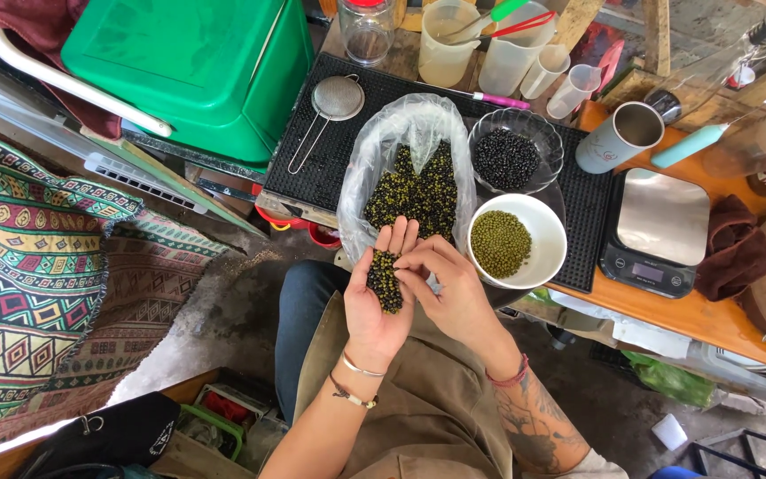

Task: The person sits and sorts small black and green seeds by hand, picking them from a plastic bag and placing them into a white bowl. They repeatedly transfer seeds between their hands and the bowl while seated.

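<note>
My left hand (374, 306) is held palm up over my lap, cupping a small heap of mixed black and green beans (385, 279). My right hand (447, 288) rests beside it, fingertips touching the heap. Just beyond them a clear plastic bag (374, 155) lies open with more mixed beans (414, 191) inside. To its right stands a white bowl (544, 235) of green beans (500, 243), and behind that a glass bowl (550, 142) of black beans (505, 158).
A black ribbed mat (321, 168) carries a small metal sieve (336, 99). A digital scale (658, 231), a metal cup (618, 137), measuring jugs (445, 49) and a brown cloth (736, 248) sit on the orange table. A green box (197, 62) stands at left.
</note>
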